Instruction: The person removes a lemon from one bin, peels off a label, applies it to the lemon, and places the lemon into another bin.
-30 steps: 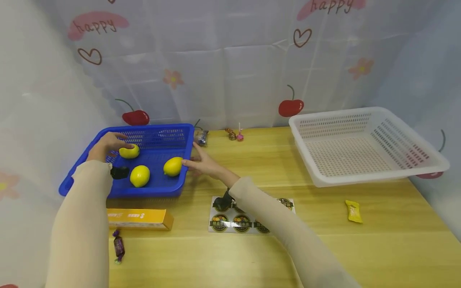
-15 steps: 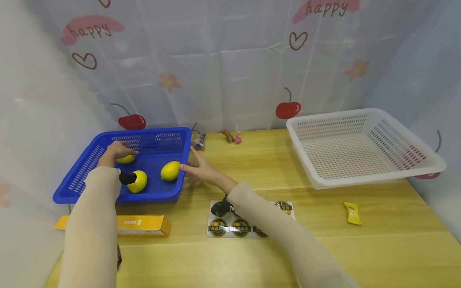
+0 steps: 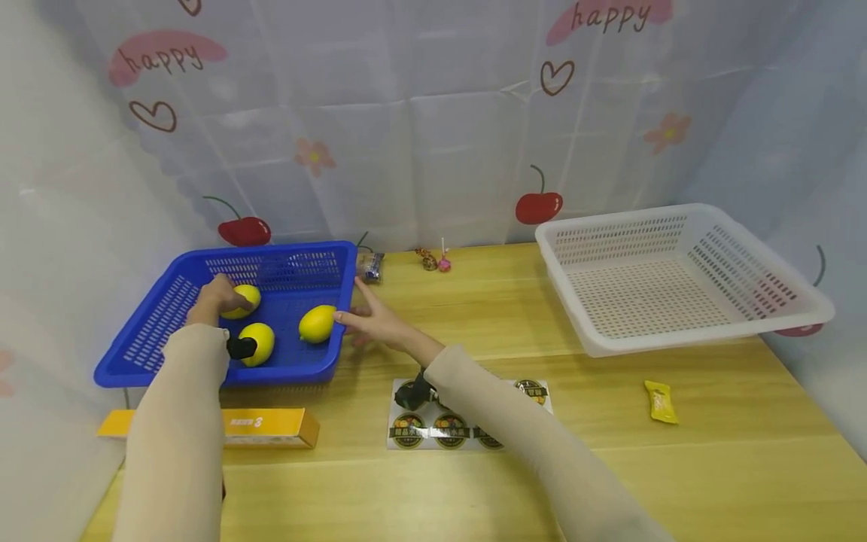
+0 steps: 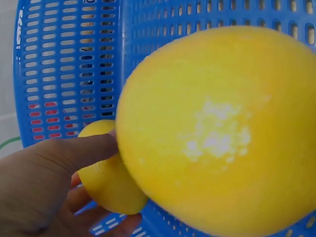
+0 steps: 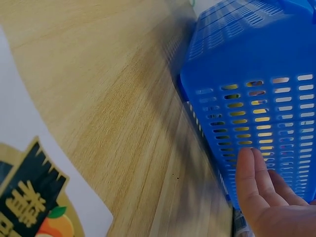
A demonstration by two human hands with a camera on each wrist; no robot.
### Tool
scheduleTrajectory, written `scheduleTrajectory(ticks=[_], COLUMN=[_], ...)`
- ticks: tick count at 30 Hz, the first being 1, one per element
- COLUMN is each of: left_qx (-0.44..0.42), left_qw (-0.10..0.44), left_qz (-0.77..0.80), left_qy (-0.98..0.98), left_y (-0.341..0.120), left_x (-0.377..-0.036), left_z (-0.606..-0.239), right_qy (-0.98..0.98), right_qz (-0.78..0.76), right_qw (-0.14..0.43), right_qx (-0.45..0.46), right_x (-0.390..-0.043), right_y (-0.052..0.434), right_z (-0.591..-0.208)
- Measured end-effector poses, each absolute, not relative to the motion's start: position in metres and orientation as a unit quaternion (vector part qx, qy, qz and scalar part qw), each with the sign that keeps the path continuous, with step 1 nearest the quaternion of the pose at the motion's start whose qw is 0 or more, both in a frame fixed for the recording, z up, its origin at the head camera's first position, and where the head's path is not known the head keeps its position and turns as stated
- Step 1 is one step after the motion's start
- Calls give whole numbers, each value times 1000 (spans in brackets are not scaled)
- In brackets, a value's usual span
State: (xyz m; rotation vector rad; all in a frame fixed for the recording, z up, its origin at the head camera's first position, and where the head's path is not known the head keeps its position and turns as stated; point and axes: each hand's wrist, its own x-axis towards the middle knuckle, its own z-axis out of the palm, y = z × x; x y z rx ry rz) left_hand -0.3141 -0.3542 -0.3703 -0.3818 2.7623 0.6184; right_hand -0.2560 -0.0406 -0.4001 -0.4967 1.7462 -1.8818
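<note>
A blue plastic basket [image 3: 287, 374] at the left contains three lemons. My left hand [image 3: 213, 297] reaches inside and grips the back-left lemon [image 3: 247, 295]; in the left wrist view its thumb lies on one side and its fingers curl below. Just in front sits another lemon [image 3: 263, 342], which looms large beside the held one in that view. The third lemon [image 3: 316, 324] lies against the right wall. My right hand [image 3: 381, 325] holds that wall, thumb over the rim and fingers [image 5: 264, 182] against the outer slots. Its thumb is hidden in the right wrist view.
A white basket [image 3: 596, 342] stands at the right. A sticker sheet [image 3: 428, 433] lies partly under my right forearm, an orange box [image 3: 271, 425] in front of the blue basket. A yellow wrapped candy [image 3: 660, 402] is at the right; a lollipop [image 3: 444, 263] and other sweets lie along the back.
My left hand has come down onto the back-left lemon and now grips it. The right hand stays on the basket's right wall. The head view has shifted slightly.
</note>
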Motion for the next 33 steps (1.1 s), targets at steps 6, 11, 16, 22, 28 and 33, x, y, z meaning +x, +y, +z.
scheduleTrajectory(ticks=[6,11,16,22,28,33], left_qx=[-109,-85,-35,36,99,143], left_qw=[132,93,16,-53,-84,-86], left_qz=[234,261,299,366,405,423], left_qy=[957,957,954,928,905,891], left_y=[-355,-347,-331,-299,-259,-225], left_x=[-315,-316,-312,-294,-269,-253], left_z=[-373,-365,-348,-320,-297,-289], right_qy=[650,653,666,698,758,799], right_qz=[-692,-691,-683,-648,-567,-503], right_qw=[250,245,236,228,214,178], right_qx=[-190,-186,-187,-200,-240,-277], right_x=[-255,-264,-264,-261,-257,-249], right_y=[-42,-44,-43,-34,-4,36], right_z=[-400,-413,-412,-408,-406,-403])
